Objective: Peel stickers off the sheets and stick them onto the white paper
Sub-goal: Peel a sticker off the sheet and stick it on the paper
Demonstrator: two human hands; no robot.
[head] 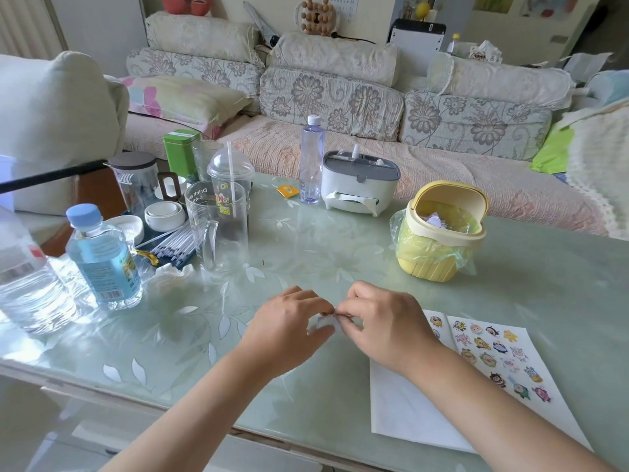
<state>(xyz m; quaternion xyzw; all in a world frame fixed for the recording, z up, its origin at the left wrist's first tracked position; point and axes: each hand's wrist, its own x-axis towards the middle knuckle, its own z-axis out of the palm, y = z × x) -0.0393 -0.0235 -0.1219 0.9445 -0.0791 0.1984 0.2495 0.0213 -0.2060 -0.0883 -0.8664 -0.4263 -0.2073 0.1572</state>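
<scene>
Mug [219,233]: "Drink mo"; right hand [384,327] pinches scrap [323,322].

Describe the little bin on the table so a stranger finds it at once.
Start at the pale green table before the floral sofa. On its right side, beyond the right hand, stands the small bin. It alone is a yellow tub, lined with a green bag, its lid swung up.

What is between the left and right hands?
A small white sticker piece, pinched by both the left hand and right hand, in the head view.
</scene>
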